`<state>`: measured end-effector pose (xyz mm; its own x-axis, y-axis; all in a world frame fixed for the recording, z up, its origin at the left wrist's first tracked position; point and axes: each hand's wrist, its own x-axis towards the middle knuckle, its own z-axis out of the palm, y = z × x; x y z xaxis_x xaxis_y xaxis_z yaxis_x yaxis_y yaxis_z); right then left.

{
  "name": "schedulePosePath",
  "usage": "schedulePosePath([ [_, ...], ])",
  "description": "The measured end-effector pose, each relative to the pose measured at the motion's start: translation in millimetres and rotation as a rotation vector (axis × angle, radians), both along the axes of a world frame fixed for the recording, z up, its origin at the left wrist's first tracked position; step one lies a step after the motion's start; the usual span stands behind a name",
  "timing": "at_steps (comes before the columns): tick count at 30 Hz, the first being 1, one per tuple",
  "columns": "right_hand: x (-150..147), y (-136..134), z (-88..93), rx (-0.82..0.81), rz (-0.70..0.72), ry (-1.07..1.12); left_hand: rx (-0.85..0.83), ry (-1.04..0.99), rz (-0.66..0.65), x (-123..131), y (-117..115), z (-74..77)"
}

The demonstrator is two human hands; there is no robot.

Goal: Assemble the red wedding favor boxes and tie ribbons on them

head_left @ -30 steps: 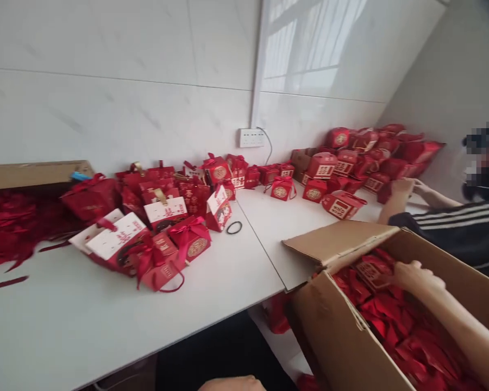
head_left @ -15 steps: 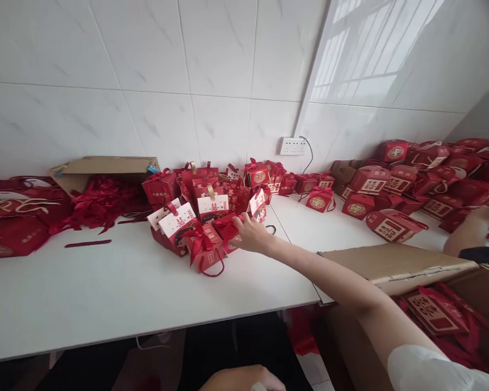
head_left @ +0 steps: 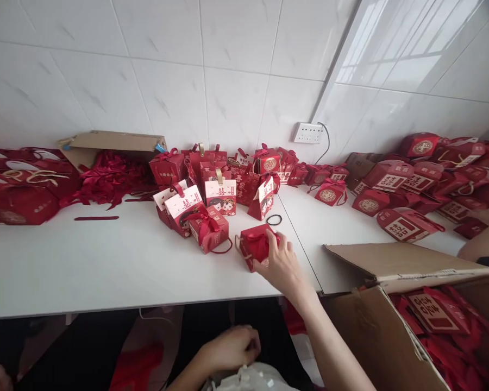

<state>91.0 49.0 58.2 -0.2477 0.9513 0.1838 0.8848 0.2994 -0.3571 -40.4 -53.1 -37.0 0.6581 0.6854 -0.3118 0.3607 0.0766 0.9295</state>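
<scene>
My right hand (head_left: 280,264) grips a small red gift box with a ribbon bow (head_left: 256,245) near the front edge of the white table (head_left: 106,266). Just behind it stands a cluster of red gift boxes (head_left: 206,203), some with white printed fronts. My left hand (head_left: 230,347) is low, below the table edge, fingers curled in a fist over something white (head_left: 248,378) in my lap; what it holds is unclear. A black hair tie (head_left: 274,219) lies on the table beyond the held box.
An open cardboard carton (head_left: 375,331) full of flat red boxes stands at lower right. More red boxes (head_left: 424,174) pile up along the right wall, red ribbons (head_left: 110,176) and a cardboard lid (head_left: 114,142) at back left. Another person's arm (head_left: 483,239) shows at the right edge.
My right hand left the carton, reached to the box cluster, and has pulled one red ribboned box back toward the table's front edge. My left hand has come further into view.
</scene>
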Motion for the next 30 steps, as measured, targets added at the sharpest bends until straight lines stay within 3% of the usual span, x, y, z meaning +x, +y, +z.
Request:
schedulePosePath([
  [4,42.8,-29.6,2.4,0.004,0.019,0.245,-0.098,-0.095,0.151,-12.2,22.4,37.7],
  [5,51.3,-28.0,4.0,-0.006,-0.039,0.3,-0.006,-0.141,0.253,-16.2,32.6,49.0],
  [7,63.2,-16.8,4.4,-0.092,-0.167,0.351,0.321,-0.12,0.658,-22.3,57.1,68.1],
  [10,64.9,6.8,-4.8,-0.319,-0.167,0.475,0.476,-0.046,0.933,-25.2,93.5,84.3],
  [13,53.1,22.6,-19.4,-0.403,-0.071,0.757,0.463,0.042,0.909,-22.8,114.5,89.8],
  [16,42.1,28.0,-29.9,-0.396,-0.026,0.896,0.433,0.088,0.849,-17.9,116.5,88.4],
  [25,40.8,27.9,-46.1,-0.493,0.053,1.024,0.411,-0.088,0.957,2.3,93.6,55.7],
  [30,51.1,29.0,-43.3,-0.346,-0.015,0.986,0.383,-0.167,0.968,0.3,94.3,48.7],
])
